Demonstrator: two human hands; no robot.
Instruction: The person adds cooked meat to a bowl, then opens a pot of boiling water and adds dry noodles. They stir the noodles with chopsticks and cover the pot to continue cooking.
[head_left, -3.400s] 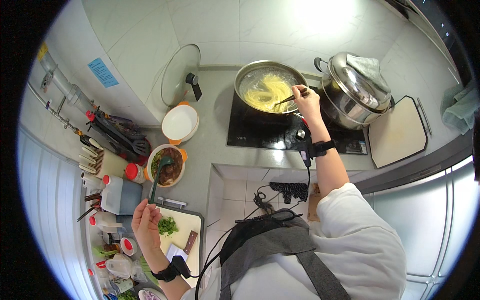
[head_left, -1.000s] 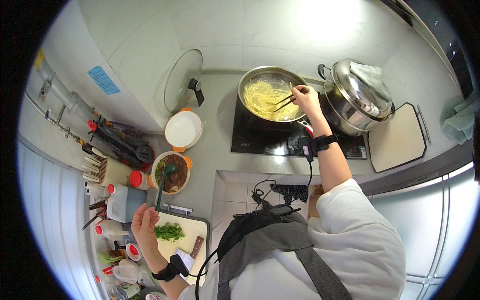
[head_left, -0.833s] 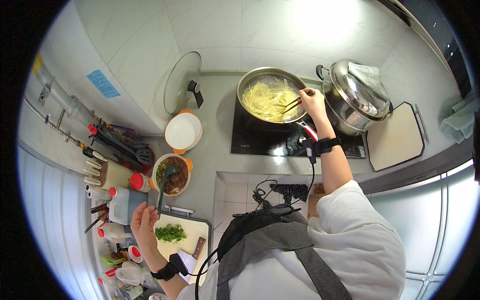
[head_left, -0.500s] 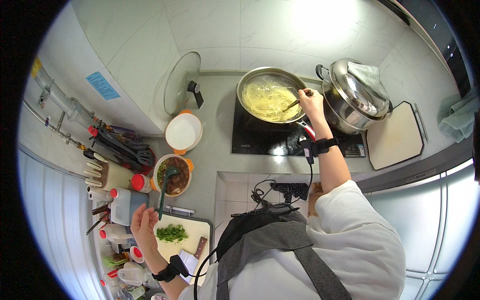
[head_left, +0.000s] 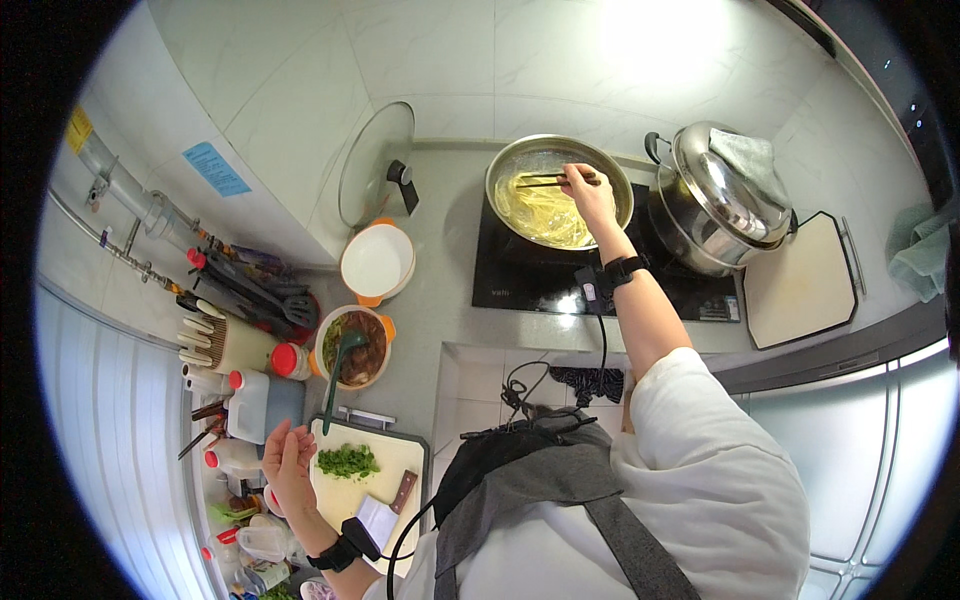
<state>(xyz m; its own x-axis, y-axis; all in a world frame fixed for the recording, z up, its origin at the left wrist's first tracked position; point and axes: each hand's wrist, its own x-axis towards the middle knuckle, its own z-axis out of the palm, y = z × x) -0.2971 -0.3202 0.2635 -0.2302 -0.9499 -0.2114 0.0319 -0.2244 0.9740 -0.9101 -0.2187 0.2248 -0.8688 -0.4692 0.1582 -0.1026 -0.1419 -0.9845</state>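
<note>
My right hand (head_left: 592, 200) grips a pair of dark chopsticks (head_left: 543, 181) over the pan (head_left: 488, 190) on the black cooktop (head_left: 520, 284). Yellow noodles (head_left: 548, 215) lie in liquid there, and the chopstick tips are at their upper left part. My left hand (head_left: 290, 468) hovers with loosely bent fingers and nothing in it, by the left edge of a cutting board (head_left: 345, 490). Chopped greens (head_left: 348, 461) and a cleaver (head_left: 385, 515) rest on that board. Just beyond, a dark green ladle (head_left: 335, 385) leans in a bowl of dark stew (head_left: 369, 360).
An empty white bowl (head_left: 377, 262) with orange handles stands behind the stew. A glass lid (head_left: 372, 165) leans on the wall. Right of the pan is a big steel pot (head_left: 705, 235) with a cloth (head_left: 745, 160). Bottles (head_left: 262, 400) and a knife block (head_left: 240, 340) line the left side.
My right hand has moved left and away from me across the pan, and the chopsticks now lie nearly level. My left hand stays about where it was.
</note>
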